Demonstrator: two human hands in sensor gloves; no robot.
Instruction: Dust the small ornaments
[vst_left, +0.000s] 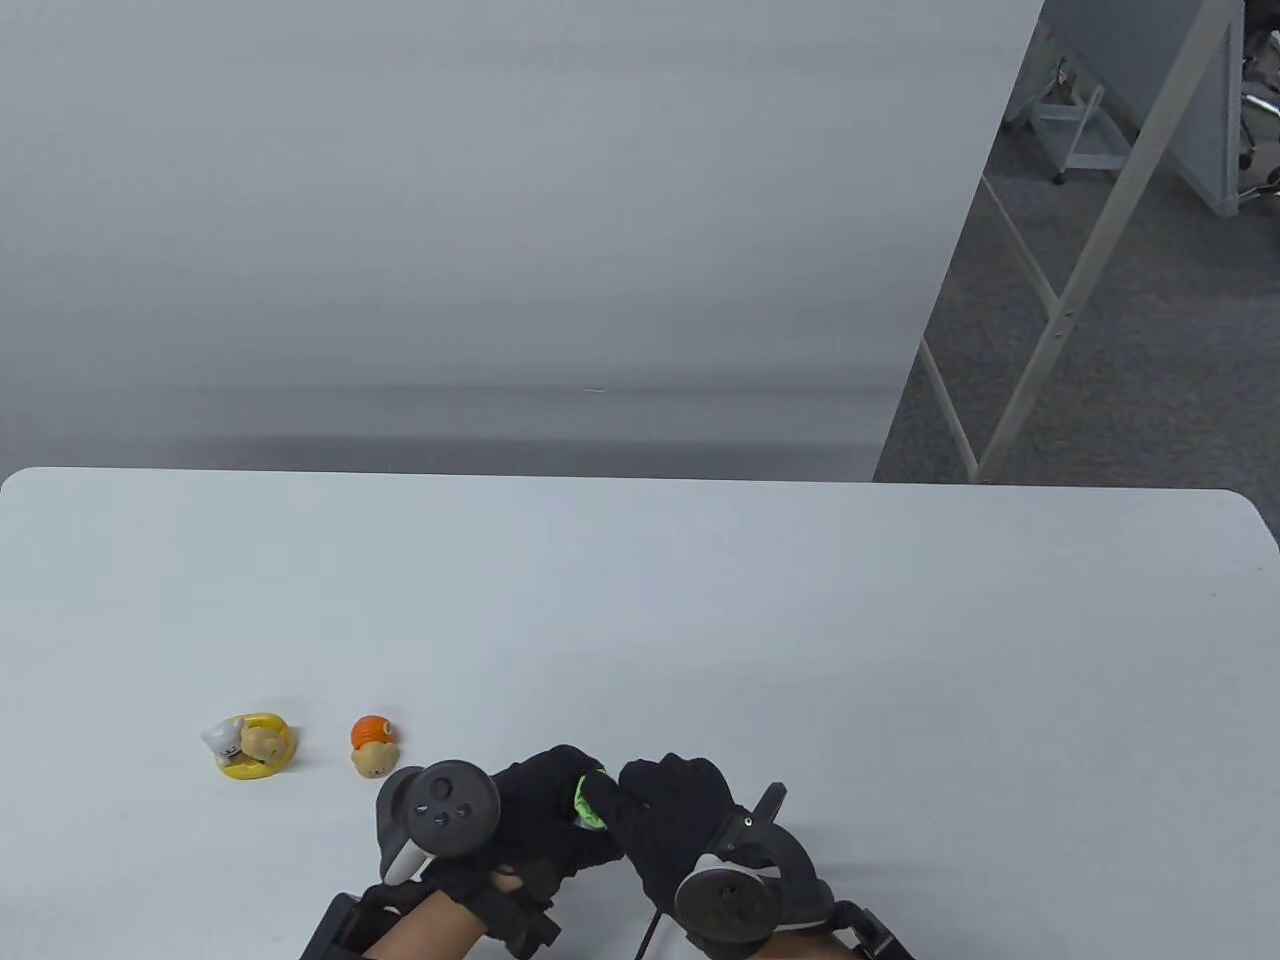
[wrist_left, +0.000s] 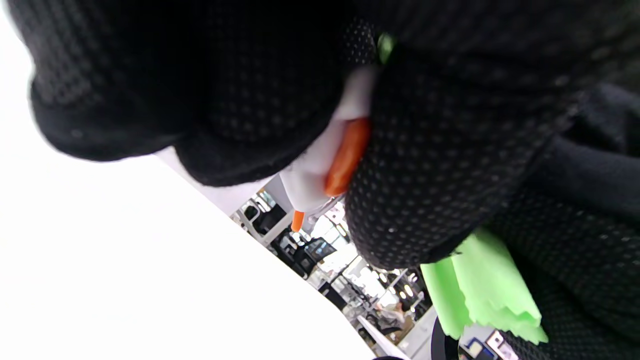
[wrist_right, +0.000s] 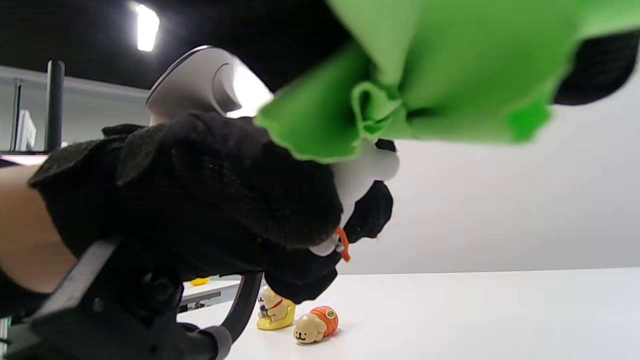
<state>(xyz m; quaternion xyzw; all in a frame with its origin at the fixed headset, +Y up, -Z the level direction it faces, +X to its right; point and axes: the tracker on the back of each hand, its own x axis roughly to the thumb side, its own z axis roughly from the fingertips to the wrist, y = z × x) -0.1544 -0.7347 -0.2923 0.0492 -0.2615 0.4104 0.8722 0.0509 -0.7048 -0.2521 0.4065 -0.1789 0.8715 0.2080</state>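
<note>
Nearest us, at the table's (vst_left: 700, 600) front edge, we see two gloved hands meeting. Our left hand (vst_left: 540, 810) grips a white ornament (wrist_right: 362, 172) with orange trim, fingers curled round it; our right hand (vst_left: 675, 815) pinches a green cloth (vst_left: 588, 800) against it. From above, the ornament is hidden by the gloves and only a sliver of cloth shows between them.

We count three ornaments: the held one, plus two resting on the table left of the hands. One is a yellow piece (vst_left: 252, 745) with small animals on it; the other, an orange-and-tan puppy (vst_left: 373, 747), lies just beside the left hand, apart from the yellow one.

Only the wrist views show the held ornament: the left wrist view catches its white body and orange strip (wrist_left: 345, 157) between glove fingers, while the right wrist view shows the bunched cloth on top of it.

Beyond the table stand a grey partition (vst_left: 500, 200) and white frame legs (vst_left: 1080, 260).
</note>
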